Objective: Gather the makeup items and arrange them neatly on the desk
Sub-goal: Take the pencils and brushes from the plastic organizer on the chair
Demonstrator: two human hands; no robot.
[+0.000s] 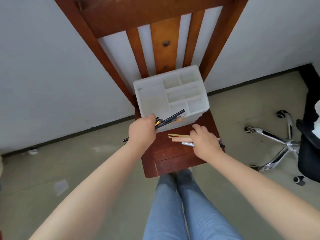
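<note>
The left hand (142, 130) is gripping slim black makeup pencils (170, 118); the right hand (205, 142) is clasping pale sticks and a silver tube (187, 144) beside it.

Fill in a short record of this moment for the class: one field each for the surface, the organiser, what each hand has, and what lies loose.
surface: seat of a wooden chair
organiser: white divided box on the seat, compartments look empty
left hand: grips a bundle of dark pencils and brushes
right hand: closes over a pink stick and silver tube
loose: thin yellow sticks on the seat
</note>
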